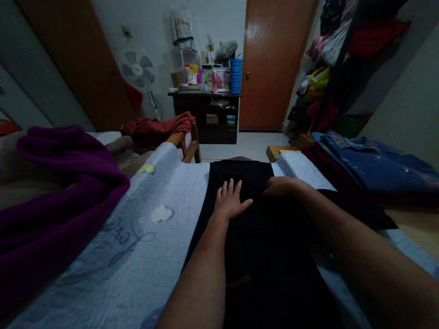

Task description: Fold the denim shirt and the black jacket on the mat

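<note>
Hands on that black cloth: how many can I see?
2: the left hand, spread out on the black cloth, and the right hand, curled against it farther right. No others show.

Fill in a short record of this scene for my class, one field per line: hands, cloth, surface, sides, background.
Left hand: left hand, fingers spread on the black cloth
Right hand: right hand, curled against the same cloth; grip unclear
Surface: pale blue sheet, under the black cloth
Left side: purple cloth, bunched
Right side: denim, folded
Background: fan, dark cabinet
</note>
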Tool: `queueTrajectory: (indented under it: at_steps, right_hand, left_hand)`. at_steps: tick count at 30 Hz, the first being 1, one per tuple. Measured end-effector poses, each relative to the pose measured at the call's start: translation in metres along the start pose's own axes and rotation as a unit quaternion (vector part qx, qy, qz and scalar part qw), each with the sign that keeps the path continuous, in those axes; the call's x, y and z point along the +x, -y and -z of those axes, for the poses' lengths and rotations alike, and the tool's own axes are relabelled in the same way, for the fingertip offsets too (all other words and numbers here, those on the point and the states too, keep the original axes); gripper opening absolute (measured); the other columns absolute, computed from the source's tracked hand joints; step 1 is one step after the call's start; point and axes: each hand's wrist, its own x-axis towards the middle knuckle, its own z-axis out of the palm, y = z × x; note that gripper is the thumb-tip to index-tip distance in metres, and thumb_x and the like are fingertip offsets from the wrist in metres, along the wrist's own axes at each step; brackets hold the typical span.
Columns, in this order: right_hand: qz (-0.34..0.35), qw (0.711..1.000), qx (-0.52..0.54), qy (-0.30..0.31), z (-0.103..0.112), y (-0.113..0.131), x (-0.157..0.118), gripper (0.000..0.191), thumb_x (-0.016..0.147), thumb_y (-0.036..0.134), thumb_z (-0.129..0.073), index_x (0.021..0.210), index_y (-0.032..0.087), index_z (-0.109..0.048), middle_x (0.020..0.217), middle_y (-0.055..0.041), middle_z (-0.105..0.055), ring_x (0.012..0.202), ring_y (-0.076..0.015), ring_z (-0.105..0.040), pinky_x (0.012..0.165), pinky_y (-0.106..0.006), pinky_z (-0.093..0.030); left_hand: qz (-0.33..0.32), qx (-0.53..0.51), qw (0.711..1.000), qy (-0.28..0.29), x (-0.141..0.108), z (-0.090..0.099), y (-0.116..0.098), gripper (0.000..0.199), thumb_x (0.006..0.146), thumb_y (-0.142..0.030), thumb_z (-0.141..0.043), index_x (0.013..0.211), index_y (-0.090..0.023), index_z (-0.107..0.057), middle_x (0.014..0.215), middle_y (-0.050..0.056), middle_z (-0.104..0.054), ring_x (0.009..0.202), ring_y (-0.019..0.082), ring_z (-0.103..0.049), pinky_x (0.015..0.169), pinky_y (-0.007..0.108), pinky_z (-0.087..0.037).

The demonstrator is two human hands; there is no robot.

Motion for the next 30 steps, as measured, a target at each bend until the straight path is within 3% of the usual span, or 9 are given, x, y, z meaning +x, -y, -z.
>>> queueTrajectory:
  at_steps: [7,10,12,15,17,21,24,26,30]
  right_hand:
    - [0.003,0.999,0.034,-0.040,-0.007,-0.052,-0.037,0.041,0.090,0.049,-0.047,0.086,0.017,-0.071,0.090,-0.0115,-0.071,0.074,-0.0197,-0.065,0.067,-0.029,-0.046]
    - [-0.025,0.998,0.017,-0.055,-0.015,-0.072,-0.048,0.051,0.085,0.061,-0.047,0.091,0.016,-0.071,0.099,-0.0159,-0.069,0.084,-0.0250,-0.065,0.075,-0.035,-0.046]
    - [-0.039,0.996,-0.023,-0.072,-0.019,-0.082,-0.054,0.053,0.082,0.065,-0.049,0.091,0.017,-0.071,0.104,-0.0165,-0.067,0.097,-0.0298,-0.062,0.083,-0.040,-0.044]
    - [0.002,0.988,-0.077,-0.132,-0.020,-0.090,-0.062,0.034,0.082,0.051,-0.057,0.089,0.020,-0.071,0.114,-0.0138,-0.064,0.117,-0.0326,-0.050,0.097,-0.047,-0.035]
    - [0.023,0.985,-0.079,-0.150,-0.016,-0.090,-0.069,0.024,0.085,0.037,-0.055,0.091,0.019,-0.069,0.108,-0.0127,-0.065,0.111,-0.0287,-0.054,0.096,-0.044,-0.035]
    - [0.051,0.983,-0.030,-0.172,-0.010,-0.086,-0.093,0.030,0.092,0.036,-0.042,0.093,0.017,-0.065,0.088,-0.0102,-0.067,0.079,-0.0195,-0.062,0.072,-0.028,-0.043]
    - [0.047,0.980,0.008,-0.193,-0.013,-0.088,-0.112,0.032,0.091,0.041,-0.043,0.104,0.018,-0.062,0.092,-0.0093,-0.068,0.078,-0.0181,-0.062,0.064,-0.024,-0.042]
    - [0.018,0.986,0.015,-0.164,-0.017,-0.094,-0.122,0.040,0.089,0.049,-0.046,0.107,0.017,-0.062,0.094,-0.0105,-0.068,0.079,-0.0194,-0.063,0.063,-0.025,-0.042]
    - [-0.060,0.995,0.014,-0.076,-0.025,-0.117,-0.138,0.062,0.084,0.067,-0.039,0.085,0.013,-0.070,0.085,-0.0139,-0.069,0.073,-0.0225,-0.064,0.060,-0.029,-0.043]
  left_hand:
    - [0.011,-0.026,1.000,-0.002,-0.001,0.003,0.000,0.072,0.088,-0.069,-0.022,0.148,-0.029,-0.023,0.158,0.007,-0.012,0.144,0.028,-0.009,0.114,0.046,-0.013]
    - [0.039,-0.044,0.998,0.000,0.005,0.010,0.000,0.058,0.094,-0.057,-0.015,0.144,-0.032,-0.031,0.156,0.004,-0.023,0.142,0.026,-0.020,0.111,0.045,-0.022]
    - [0.057,-0.043,0.997,-0.011,0.009,0.016,-0.003,0.052,0.095,-0.051,-0.020,0.140,-0.032,-0.039,0.150,0.005,-0.034,0.136,0.026,-0.032,0.107,0.043,-0.030]
    - [0.039,-0.021,0.997,-0.060,0.013,0.017,-0.010,0.044,0.095,-0.038,-0.029,0.133,-0.026,-0.049,0.137,0.007,-0.047,0.126,0.023,-0.043,0.104,0.036,-0.035]
    - [-0.010,-0.007,0.996,-0.090,0.014,0.011,-0.015,0.043,0.096,-0.031,-0.029,0.131,-0.021,-0.051,0.135,0.007,-0.049,0.126,0.020,-0.042,0.107,0.030,-0.032]
    - [-0.062,0.004,0.995,-0.078,0.016,-0.006,-0.015,0.051,0.097,-0.039,-0.025,0.138,-0.013,-0.042,0.146,0.007,-0.041,0.137,0.018,-0.029,0.114,0.029,-0.018]
    - [-0.063,0.009,0.998,-0.021,0.019,-0.014,-0.011,0.069,0.094,-0.056,-0.020,0.145,-0.010,-0.027,0.154,0.011,-0.025,0.143,0.022,-0.018,0.115,0.036,-0.015]
    - [-0.060,0.013,0.998,0.010,0.021,-0.015,-0.009,0.080,0.090,-0.065,-0.018,0.148,-0.010,-0.020,0.156,0.013,-0.016,0.144,0.024,-0.011,0.115,0.040,-0.014]
    - [-0.060,0.018,0.998,0.026,0.019,-0.014,-0.010,0.085,0.086,-0.072,-0.019,0.150,-0.015,-0.015,0.157,0.013,-0.009,0.145,0.027,-0.007,0.114,0.043,-0.013]
